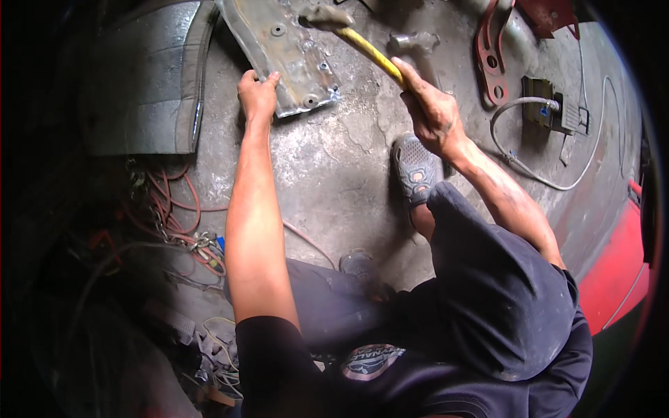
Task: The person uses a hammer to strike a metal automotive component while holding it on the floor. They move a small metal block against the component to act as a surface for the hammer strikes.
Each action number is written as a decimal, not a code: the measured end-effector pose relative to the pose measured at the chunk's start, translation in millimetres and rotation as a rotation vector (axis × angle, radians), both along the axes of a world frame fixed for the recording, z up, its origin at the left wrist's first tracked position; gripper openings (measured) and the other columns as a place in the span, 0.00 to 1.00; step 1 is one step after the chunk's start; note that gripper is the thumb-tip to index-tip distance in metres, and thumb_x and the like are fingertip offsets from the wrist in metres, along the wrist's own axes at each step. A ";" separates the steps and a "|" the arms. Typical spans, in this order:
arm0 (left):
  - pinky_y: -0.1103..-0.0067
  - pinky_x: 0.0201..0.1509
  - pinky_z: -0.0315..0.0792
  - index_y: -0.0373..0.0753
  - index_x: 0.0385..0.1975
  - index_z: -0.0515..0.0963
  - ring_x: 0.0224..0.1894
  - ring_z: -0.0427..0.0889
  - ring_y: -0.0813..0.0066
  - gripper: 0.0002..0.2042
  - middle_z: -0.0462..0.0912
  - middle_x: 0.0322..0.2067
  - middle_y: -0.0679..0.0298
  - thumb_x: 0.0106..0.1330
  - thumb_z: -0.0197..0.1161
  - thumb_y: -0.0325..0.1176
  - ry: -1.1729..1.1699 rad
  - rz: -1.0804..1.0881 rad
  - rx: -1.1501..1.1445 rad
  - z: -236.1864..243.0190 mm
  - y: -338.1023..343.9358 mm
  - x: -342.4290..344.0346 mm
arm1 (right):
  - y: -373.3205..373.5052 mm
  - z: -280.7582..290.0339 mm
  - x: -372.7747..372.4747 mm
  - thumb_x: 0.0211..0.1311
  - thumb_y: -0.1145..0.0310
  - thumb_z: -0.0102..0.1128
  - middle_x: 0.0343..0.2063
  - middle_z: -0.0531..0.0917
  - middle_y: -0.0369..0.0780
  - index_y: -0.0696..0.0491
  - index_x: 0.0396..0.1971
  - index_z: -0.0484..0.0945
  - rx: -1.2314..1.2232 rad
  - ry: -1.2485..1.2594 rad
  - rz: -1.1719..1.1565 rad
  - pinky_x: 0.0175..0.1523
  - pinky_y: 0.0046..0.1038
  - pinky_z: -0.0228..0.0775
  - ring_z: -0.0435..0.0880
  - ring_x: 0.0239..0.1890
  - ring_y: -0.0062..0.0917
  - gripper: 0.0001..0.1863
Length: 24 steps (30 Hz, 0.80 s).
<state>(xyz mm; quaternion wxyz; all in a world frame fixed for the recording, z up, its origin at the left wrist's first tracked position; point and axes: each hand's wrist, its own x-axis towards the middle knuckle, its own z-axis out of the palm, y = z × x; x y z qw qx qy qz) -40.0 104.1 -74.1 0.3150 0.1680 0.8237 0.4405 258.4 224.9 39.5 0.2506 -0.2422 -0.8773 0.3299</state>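
My left hand (258, 97) is closed on the near left edge of a worn sheet-metal panel (282, 52), thumb on top. The panel has round holes and bare, shiny spots along its near right corner. In my right hand (435, 115) is the yellow handle of a hammer (369, 52), fingers wrapped round it. The hammer's grey head hangs above the panel's right edge; whether it touches the metal I cannot tell. A second hammer (414, 42) with a metal head lies on the concrete floor, just beyond my right hand and partly hidden by it.
A quilted silver-grey pad (150, 83) lies at the far left. Tangled reddish hoses (167, 198) and cables spread at the left. To the right are a red metal bracket (492, 59), a dark box-shaped device (554, 108) with a grey cable, and a red panel (617, 265).
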 end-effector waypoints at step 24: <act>0.71 0.41 0.75 0.28 0.37 0.79 0.31 0.82 0.69 0.13 0.87 0.29 0.53 0.61 0.74 0.29 0.053 0.040 -0.017 -15.1 -0.4 -13.1 | -0.2 -21.0 5.2 0.73 0.67 0.57 0.25 0.80 0.44 0.41 0.73 0.63 -0.018 -0.125 0.061 0.30 0.38 0.77 0.83 0.24 0.38 0.30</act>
